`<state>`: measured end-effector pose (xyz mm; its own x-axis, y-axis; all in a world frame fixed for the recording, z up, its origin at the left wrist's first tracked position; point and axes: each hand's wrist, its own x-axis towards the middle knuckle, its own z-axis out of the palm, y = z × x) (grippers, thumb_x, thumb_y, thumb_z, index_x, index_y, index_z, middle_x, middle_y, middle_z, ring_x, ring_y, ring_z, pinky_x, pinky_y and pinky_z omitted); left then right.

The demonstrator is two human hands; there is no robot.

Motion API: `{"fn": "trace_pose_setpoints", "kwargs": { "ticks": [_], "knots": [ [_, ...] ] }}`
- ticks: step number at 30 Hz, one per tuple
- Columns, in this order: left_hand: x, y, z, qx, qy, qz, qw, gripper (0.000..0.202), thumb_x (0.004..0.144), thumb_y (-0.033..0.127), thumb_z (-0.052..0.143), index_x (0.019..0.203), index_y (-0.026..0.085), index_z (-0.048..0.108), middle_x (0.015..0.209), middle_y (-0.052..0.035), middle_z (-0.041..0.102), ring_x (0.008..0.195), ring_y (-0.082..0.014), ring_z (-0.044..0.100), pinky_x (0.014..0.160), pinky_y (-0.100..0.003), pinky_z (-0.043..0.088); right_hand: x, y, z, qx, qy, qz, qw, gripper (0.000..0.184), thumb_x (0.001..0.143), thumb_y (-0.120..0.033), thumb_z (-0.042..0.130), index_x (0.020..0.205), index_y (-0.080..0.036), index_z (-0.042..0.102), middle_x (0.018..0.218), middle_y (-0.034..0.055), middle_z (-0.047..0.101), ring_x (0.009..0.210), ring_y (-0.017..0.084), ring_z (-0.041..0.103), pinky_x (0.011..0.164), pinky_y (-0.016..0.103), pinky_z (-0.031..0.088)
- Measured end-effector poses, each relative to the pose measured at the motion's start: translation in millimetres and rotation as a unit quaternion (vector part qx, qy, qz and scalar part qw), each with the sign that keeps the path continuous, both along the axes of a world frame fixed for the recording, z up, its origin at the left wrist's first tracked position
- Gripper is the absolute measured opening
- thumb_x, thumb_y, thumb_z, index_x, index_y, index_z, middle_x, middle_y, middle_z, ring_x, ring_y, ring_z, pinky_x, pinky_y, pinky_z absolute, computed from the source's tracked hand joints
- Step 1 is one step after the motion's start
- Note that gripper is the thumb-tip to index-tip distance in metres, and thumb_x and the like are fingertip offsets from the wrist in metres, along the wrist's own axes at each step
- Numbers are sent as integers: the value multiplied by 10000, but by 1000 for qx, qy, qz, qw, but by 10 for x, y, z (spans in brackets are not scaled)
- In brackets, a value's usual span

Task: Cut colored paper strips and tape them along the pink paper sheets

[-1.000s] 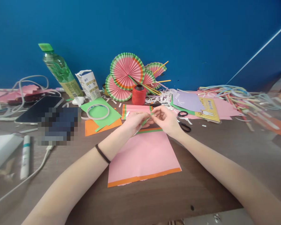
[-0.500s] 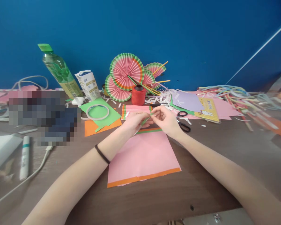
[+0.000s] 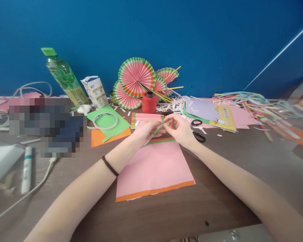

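My left hand (image 3: pixel 148 130) is closed on a narrow green paper strip (image 3: pixel 157 130), which has a whitish backing or edge. At the strip's upper right end, my right hand (image 3: pixel 177 129) pinches it between thumb and fingers. Both hands are over the far edge of a pink paper sheet (image 3: pixel 156 164) lying flat, with an orange band along its near edge and orange and green bands along the far one. Just behind the hands lies a pleated pink paper (image 3: pixel 147 117) with orange and green ends, partly covered by them.
Beyond are a red thread spool (image 3: pixel 149 102) and round paper fans (image 3: pixel 136 77). A tape roll (image 3: pixel 105 121) rests on green paper (image 3: pixel 121 122) at left, near a bottle (image 3: pixel 65 79) and carton (image 3: pixel 95 92). Scissors (image 3: pixel 199 136) lie right of my right hand; a marker (image 3: pixel 27 169) lies far left.
My hands stay almost in place, both still gripping the strip. Slightly more of the green strip shows between the fingers now.
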<state>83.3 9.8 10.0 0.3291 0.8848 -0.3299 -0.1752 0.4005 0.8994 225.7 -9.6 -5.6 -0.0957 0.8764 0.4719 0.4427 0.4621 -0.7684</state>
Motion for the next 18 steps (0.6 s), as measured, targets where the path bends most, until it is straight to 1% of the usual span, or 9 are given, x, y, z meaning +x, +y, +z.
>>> {"fn": "trace_pose_setpoints", "kwargs": {
  "ticks": [3, 7, 14, 18],
  "knots": [
    [1, -1, 13, -12, 1, 5, 1000, 72, 672, 136, 547, 668, 111, 615, 643, -66, 663, 632, -141, 643, 591, -220, 485, 0, 1, -1, 2, 1, 3, 1000, 101, 724, -188, 555, 823, -191, 535, 674, -12, 555, 606, 113, 522, 548, 240, 417],
    [-10, 16, 16, -22, 4, -1, 1000, 71, 674, 147, 533, 670, 117, 598, 631, -78, 669, 631, -150, 647, 611, -231, 498, 4, 5, -4, 2, 5, 2, 1000, 103, 720, -179, 557, 820, -191, 537, 668, -15, 555, 596, 109, 521, 544, 241, 419],
    [-56, 68, 16, -20, 22, -47, 998, 98, 667, 171, 557, 688, 136, 645, 664, -70, 687, 685, -162, 656, 624, -229, 499, 28, 41, -26, -17, 40, 12, 999, 117, 710, -184, 572, 818, -188, 527, 669, -17, 554, 622, 117, 539, 568, 254, 434],
    [-63, 57, 48, -8, 32, -39, 999, 85, 668, 184, 584, 683, 127, 646, 648, -67, 683, 649, -148, 650, 614, -225, 492, 4, 25, -30, 2, 33, 16, 999, 87, 717, -185, 573, 786, -192, 520, 682, -15, 558, 610, 110, 532, 567, 251, 433]
  ]
}}
